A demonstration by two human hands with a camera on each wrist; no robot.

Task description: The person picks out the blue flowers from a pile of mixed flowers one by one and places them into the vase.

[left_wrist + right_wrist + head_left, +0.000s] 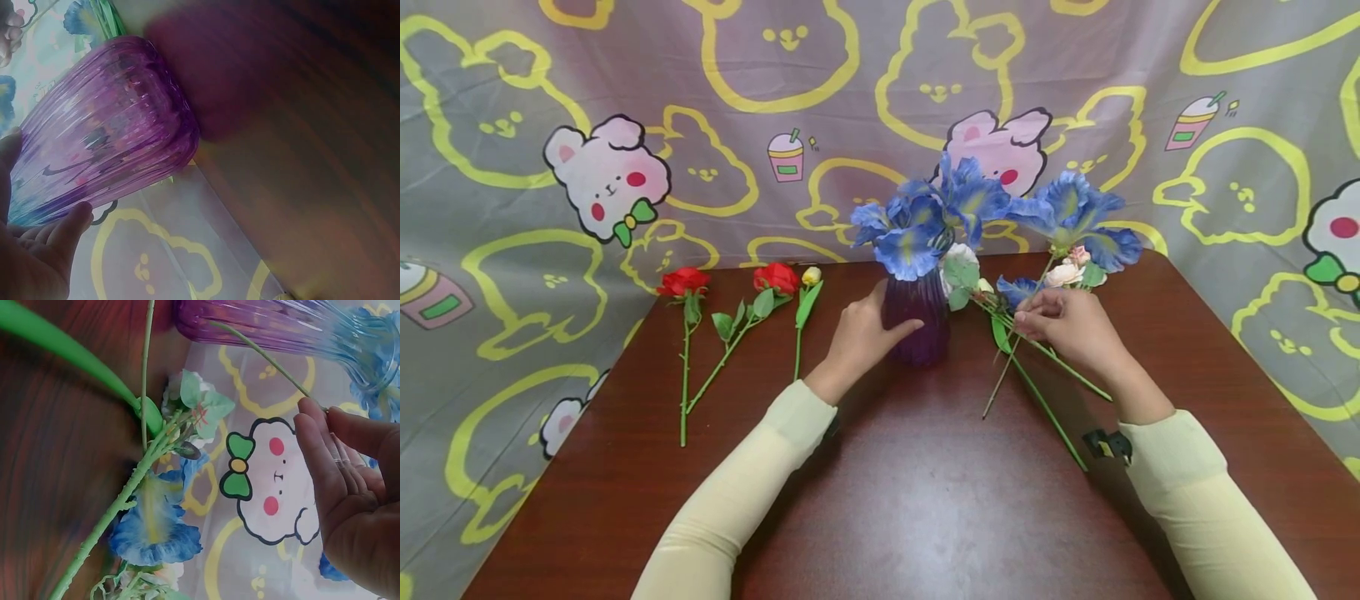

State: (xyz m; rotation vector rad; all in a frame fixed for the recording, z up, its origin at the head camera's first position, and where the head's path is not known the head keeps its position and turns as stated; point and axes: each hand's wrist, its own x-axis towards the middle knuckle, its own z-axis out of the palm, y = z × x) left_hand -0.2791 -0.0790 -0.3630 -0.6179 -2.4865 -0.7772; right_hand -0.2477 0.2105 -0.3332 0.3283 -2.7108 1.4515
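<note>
My left hand (pixel 859 335) grips the purple ribbed vase (pixel 919 329), thumb across its near side. In the left wrist view the see-through vase (pixel 119 119) fills the left part. Blue irises (pixel 913 237) rise from its mouth. My right hand (pixel 1078 327) pinches the thin stem of another blue iris (pixel 1069 208) between thumb and fingertips, to the right of the vase. The lower stem (pixel 265 355) slants down past the fingers, overlapping the vase in the right wrist view. Under this hand lie crossed stems and another blue iris (pixel 156 519).
To the left on the brown table (pixel 895 517) lie two red roses (pixel 683 283) and a yellow-white tulip (pixel 811 277). Pale roses (pixel 1063 273) and a long green stem (pixel 1051 412) lie at the right. A patterned curtain (pixel 850 75) hangs behind.
</note>
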